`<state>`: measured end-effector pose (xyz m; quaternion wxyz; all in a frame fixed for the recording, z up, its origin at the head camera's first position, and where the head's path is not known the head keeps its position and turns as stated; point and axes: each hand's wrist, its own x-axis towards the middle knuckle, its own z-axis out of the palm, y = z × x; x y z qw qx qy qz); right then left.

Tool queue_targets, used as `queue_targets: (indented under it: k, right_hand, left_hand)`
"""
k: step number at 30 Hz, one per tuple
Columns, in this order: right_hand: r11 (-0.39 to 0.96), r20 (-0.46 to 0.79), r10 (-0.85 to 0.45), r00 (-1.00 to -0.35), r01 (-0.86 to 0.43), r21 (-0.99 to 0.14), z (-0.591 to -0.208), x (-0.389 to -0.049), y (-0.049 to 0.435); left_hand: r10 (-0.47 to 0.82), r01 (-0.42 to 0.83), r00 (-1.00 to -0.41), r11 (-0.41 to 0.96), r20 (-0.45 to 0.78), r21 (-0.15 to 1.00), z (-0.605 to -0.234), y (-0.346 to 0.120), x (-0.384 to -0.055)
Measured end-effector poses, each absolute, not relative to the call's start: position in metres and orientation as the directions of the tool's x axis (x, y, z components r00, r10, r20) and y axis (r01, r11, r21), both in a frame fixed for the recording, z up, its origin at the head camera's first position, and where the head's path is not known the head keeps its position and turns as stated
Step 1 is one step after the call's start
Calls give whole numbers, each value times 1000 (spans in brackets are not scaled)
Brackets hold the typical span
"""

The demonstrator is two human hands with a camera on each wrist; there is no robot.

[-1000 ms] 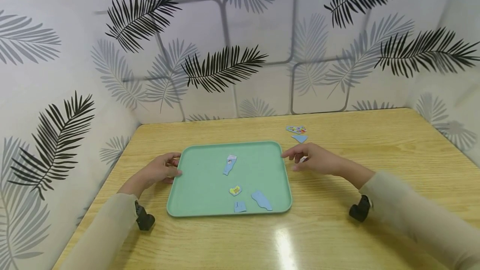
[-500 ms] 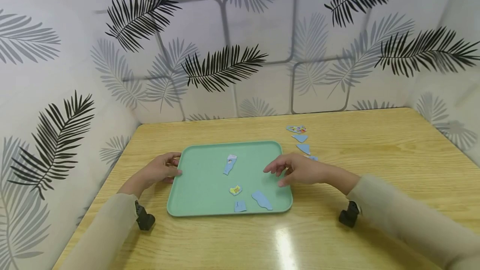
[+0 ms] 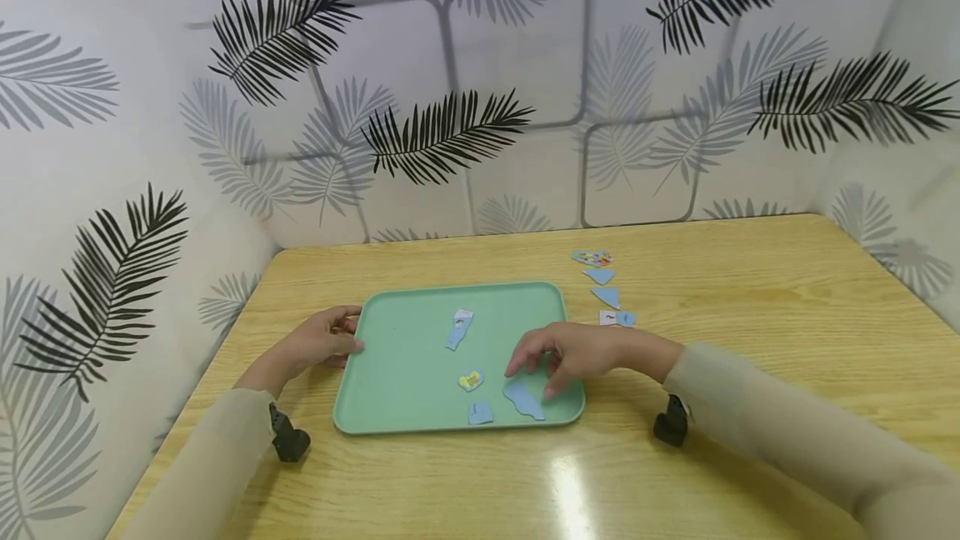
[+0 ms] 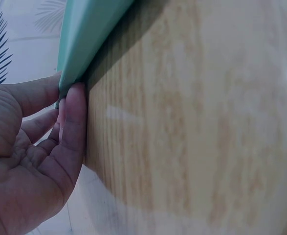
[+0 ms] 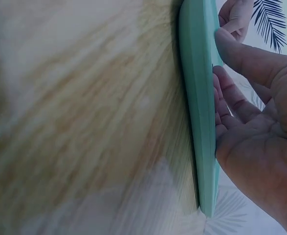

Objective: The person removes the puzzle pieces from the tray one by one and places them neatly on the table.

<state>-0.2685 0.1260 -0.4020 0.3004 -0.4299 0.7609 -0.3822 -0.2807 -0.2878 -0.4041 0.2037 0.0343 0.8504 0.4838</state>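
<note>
My left hand (image 3: 322,338) grips the left rim of the green tray (image 3: 405,390). In the left wrist view its thumb lies on the rim and the fingertips are against the underside. Over the tray's right part, my right hand (image 3: 573,352) is spread with thumb and fingers apart, holding nothing. Its fingertips are at the upper end of a wavy light-blue puzzle piece (image 3: 525,401); whether they touch it I cannot tell. Also in the tray are a small yellow piece (image 3: 471,381), a squarish blue piece (image 3: 480,413) and a long blue-and-white piece (image 3: 459,328).
Right of the tray, flat pieces lie in a column on the wooden table (image 3: 712,273): a multicoloured one (image 3: 592,258), two blue triangular ones (image 3: 600,276), and a white-and-blue one (image 3: 617,318). A leaf-patterned wall (image 3: 525,173) stands behind the table.
My right hand has moved left and toward me, from beside the tray's right rim to over the wavy blue piece, uncovering the white-and-blue piece. The left hand has stayed on the rim.
</note>
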Motion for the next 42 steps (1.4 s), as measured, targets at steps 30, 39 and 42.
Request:
queue_targets:
  k: [30, 39, 42]
  right_hand:
    - [335, -178, -925, -336, -499, -799, -407, -270, 115]
    - [363, -190, -917, -352, -532, -765, -406, -273, 116]
    - [365, -193, -916, -353, -528, -767, -405, -274, 117]
  left_hand:
    - [267, -133, -911, 532, -315, 836, -405, -288, -281]
    - [261, -136, -911, 538, -318, 832, -405, -288, -281]
    - [262, -137, -911, 536, -318, 833, -405, -288, -282]
